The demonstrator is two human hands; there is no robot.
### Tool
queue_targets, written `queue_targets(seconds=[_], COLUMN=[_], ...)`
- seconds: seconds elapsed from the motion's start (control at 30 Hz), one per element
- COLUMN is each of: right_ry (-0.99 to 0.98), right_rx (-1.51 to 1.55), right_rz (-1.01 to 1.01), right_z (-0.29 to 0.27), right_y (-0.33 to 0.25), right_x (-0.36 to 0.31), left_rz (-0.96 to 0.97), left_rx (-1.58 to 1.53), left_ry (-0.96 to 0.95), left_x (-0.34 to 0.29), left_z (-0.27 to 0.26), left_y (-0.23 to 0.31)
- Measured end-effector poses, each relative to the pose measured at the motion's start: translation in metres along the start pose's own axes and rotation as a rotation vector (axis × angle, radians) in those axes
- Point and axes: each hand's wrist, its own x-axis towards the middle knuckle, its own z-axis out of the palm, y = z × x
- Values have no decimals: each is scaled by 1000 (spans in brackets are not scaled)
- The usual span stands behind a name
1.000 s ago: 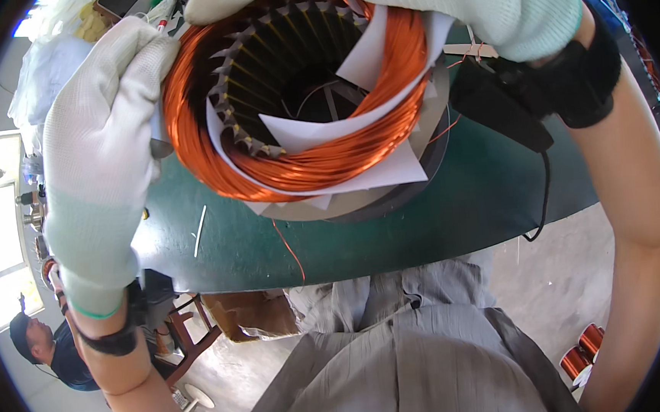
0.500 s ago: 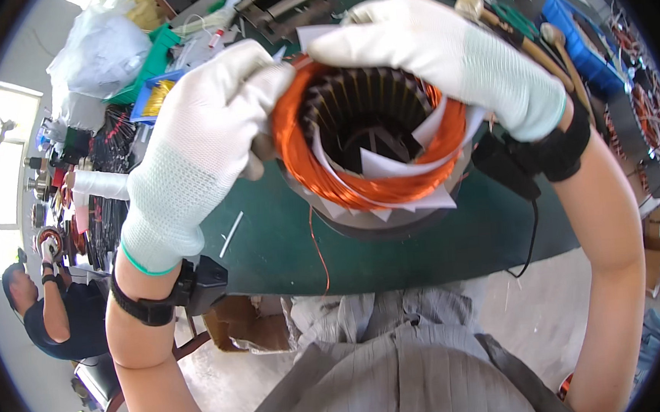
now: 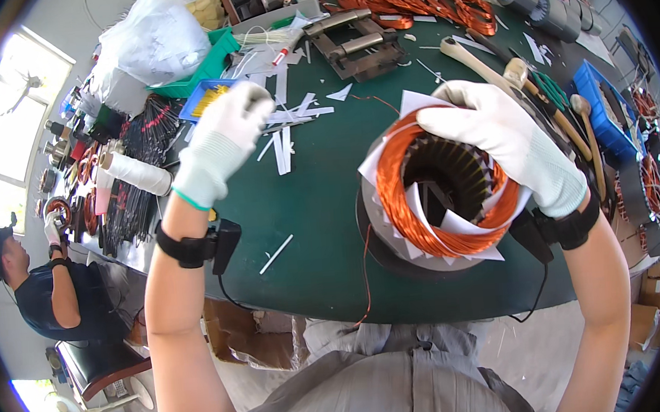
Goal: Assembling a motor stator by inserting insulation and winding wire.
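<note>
A motor stator (image 3: 381, 225) stands on the green table, orange copper windings (image 3: 416, 227) bulging around its top. White paper insulation (image 3: 373, 165) sticks out between the windings and inside the bore. My right hand (image 3: 492, 122), in a white glove, grips the far right of the winding ring, thumb over its inner edge. My left hand (image 3: 229, 133), also gloved, is raised away from the stator, near a blue tray of yellow pieces (image 3: 208, 100). Its fingers are curled together; whatever they may hold is hidden. A loose copper wire (image 3: 366, 272) hangs from the stator toward the table's near edge.
White paper strips (image 3: 284, 148) lie beyond my left hand. Farther back are a metal fixture (image 3: 357, 43) and copper coils (image 3: 423, 4). Mallets (image 3: 481, 65) and a blue bin (image 3: 606, 106) are at right; a thread spool (image 3: 136, 173) at left. Another person (image 3: 61, 294) works far left.
My left hand has left the windings and moved away to the left. In the picture, the stator appears farther right and lower, with my right hand still on it. More of the tabletop shows.
</note>
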Motion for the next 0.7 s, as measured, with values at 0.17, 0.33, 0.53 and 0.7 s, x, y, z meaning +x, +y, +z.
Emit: queue_targets(seconds=[0.17,0.33,0.53,0.7], right_ry=[-27,-3,-12,21], right_rx=[108,113,127,137], right_rz=[111,171,202,208], right_z=[1,2,2,1], right_y=[-10,-10,-8,-7], right_x=[1,0,4,3], left_rz=[45,60,50,-263], left_rx=[233,208,346,280], left_ry=[-18,49,33,182], left_x=[0,37,82,115], left_z=[51,70,93,111], left_y=[-13,-19,-54,-56])
